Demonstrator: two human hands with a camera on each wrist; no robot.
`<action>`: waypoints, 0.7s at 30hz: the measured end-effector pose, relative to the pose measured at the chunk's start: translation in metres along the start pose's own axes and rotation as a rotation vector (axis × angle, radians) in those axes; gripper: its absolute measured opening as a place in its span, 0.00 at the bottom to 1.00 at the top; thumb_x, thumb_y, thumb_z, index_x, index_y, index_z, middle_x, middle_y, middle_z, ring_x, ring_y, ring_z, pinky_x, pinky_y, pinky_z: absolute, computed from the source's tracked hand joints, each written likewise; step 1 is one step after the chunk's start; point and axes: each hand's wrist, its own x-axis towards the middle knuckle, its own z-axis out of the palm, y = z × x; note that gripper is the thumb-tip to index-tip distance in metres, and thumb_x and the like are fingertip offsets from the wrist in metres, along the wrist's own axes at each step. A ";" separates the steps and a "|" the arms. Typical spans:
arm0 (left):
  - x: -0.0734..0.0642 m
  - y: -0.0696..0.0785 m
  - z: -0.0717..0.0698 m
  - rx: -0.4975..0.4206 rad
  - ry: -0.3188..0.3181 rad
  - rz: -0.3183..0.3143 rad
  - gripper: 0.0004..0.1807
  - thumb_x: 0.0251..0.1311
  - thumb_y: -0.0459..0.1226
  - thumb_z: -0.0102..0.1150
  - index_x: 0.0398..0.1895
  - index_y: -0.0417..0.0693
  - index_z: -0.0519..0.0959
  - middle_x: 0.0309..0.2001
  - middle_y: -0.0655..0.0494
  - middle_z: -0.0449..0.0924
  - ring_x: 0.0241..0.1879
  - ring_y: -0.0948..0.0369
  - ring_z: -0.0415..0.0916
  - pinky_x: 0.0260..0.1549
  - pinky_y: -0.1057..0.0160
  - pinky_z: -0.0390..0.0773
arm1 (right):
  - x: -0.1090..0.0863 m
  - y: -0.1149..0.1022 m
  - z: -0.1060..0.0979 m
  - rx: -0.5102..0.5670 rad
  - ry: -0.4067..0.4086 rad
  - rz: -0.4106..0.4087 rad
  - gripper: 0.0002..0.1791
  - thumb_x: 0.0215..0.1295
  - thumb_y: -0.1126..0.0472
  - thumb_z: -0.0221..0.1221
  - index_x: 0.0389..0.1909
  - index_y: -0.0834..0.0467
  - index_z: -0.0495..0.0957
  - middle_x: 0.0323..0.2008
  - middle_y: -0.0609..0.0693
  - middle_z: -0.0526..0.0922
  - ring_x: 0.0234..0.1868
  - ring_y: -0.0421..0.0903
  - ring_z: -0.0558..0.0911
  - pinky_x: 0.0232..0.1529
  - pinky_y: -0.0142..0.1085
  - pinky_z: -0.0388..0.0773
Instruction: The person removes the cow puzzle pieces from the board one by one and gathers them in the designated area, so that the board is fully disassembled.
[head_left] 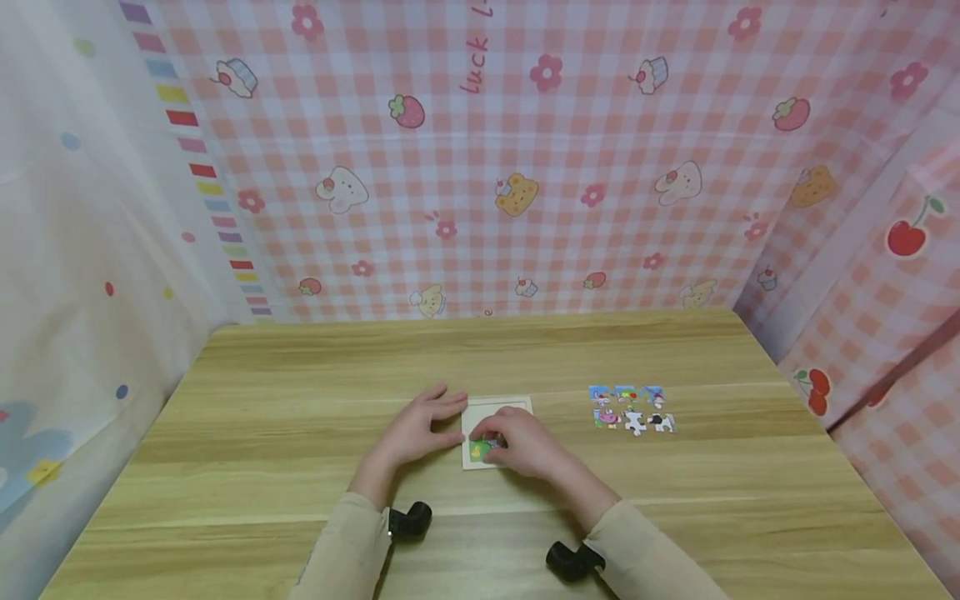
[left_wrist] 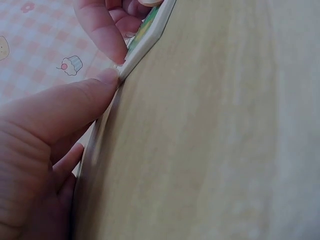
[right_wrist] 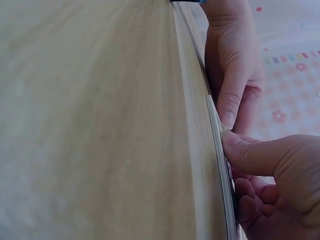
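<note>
A light wooden puzzle tray (head_left: 497, 402) with a raised rim lies on the table in front of me. In its near left corner sits a green puzzle piece (head_left: 478, 451) with a yellow figure. My right hand (head_left: 522, 442) bends over the tray, thumb and index finger around a puzzle piece there, mostly hidden by the fingers. My left hand (head_left: 417, 427) rests at the tray's left side, fingers spread, thumb tip against the rim. In the left wrist view the left thumb (left_wrist: 75, 102) meets the tray corner beside the right fingers.
To the right of the tray, several loose jigsaw pieces (head_left: 628, 396) lie in two rows on the wooden table (head_left: 300, 400). One white piece (head_left: 634, 422) stands out in the near row. A pink checked curtain (head_left: 465, 167) hangs behind the table's far edge.
</note>
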 end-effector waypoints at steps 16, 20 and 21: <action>0.000 -0.001 0.001 -0.010 0.009 0.027 0.29 0.61 0.39 0.68 0.64 0.37 0.75 0.67 0.49 0.71 0.73 0.41 0.51 0.69 0.39 0.53 | 0.003 0.000 0.002 0.009 0.024 0.027 0.12 0.60 0.67 0.67 0.45 0.55 0.83 0.33 0.43 0.76 0.37 0.43 0.75 0.43 0.40 0.73; 0.000 -0.001 0.001 -0.006 0.011 0.032 0.29 0.61 0.39 0.68 0.64 0.37 0.75 0.67 0.49 0.71 0.73 0.40 0.52 0.69 0.38 0.53 | 0.005 -0.001 0.003 0.010 0.021 0.044 0.11 0.61 0.68 0.67 0.43 0.56 0.83 0.32 0.43 0.77 0.37 0.43 0.75 0.42 0.41 0.74; 0.000 -0.001 0.001 -0.007 0.012 0.031 0.29 0.61 0.39 0.68 0.64 0.37 0.75 0.67 0.49 0.71 0.73 0.40 0.52 0.69 0.38 0.53 | 0.005 -0.001 0.003 0.010 0.020 0.047 0.10 0.61 0.68 0.67 0.43 0.56 0.83 0.32 0.43 0.77 0.37 0.42 0.75 0.42 0.41 0.74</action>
